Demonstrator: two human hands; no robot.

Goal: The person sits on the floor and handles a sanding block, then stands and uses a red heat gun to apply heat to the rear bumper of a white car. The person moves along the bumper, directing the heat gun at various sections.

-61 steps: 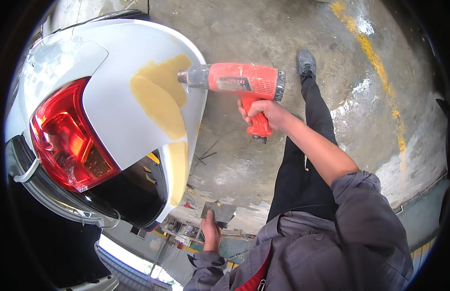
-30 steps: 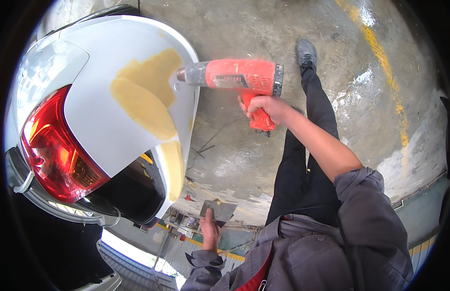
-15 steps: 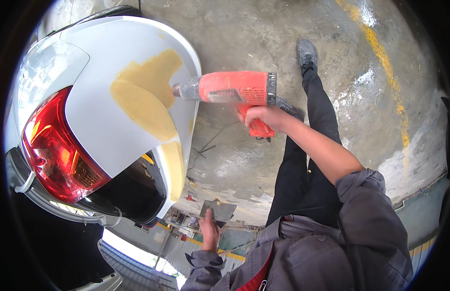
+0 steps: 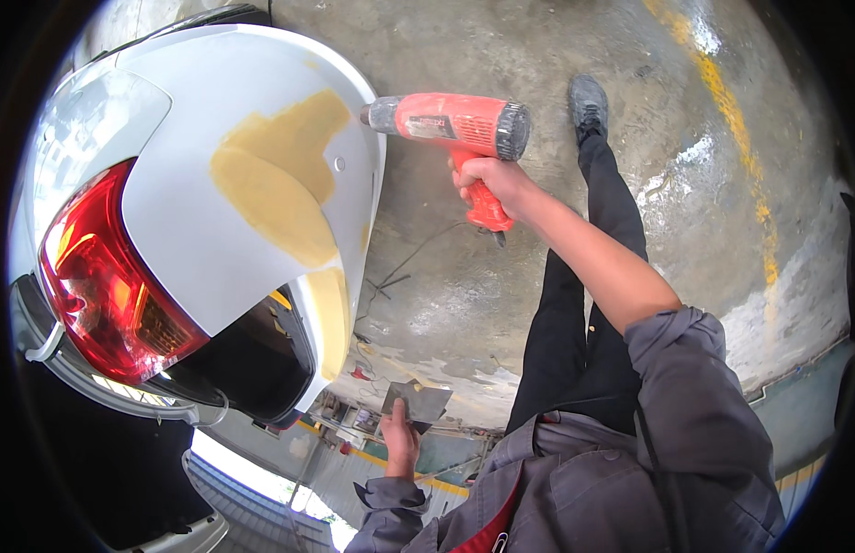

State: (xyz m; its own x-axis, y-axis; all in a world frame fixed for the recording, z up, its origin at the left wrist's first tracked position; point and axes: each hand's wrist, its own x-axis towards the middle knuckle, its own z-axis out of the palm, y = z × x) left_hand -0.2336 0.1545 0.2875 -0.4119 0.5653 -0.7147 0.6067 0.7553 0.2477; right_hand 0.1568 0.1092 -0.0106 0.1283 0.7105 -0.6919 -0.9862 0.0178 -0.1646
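Note:
My right hand (image 4: pixel 494 184) is wrapped round the handle of a red heat gun (image 4: pixel 450 122). Its grey nozzle points left, at the edge of a silvery-white car body panel (image 4: pixel 183 230). Yellow-brown filler (image 4: pixel 272 189) covers an irregular patch of that panel, and a paler filler strip (image 4: pixel 332 318) runs down the lower corner. Low in the picture, my left hand (image 4: pixel 401 442) grips thin grey metal putty scrapers (image 4: pixel 425 404), thumb laid on top; at least two plates seem to overlap. Whether the nozzle touches the panel, I cannot tell.
A red tail light (image 4: pixel 100 286) sits left of the panel, above a dark opening (image 4: pixel 252 355). Dark cable-like lines (image 4: pixel 386 281) lie on the stained concrete floor (image 4: pixel 464 46). A yellow line (image 4: pixel 727 111) crosses the floor at right. My shoe (image 4: pixel 589 101) stands beyond the heat gun.
The heat gun has moved up and slightly right; its nozzle has swung from beside the filler patch to the panel's upper edge. My left hand with the scrapers has barely moved.

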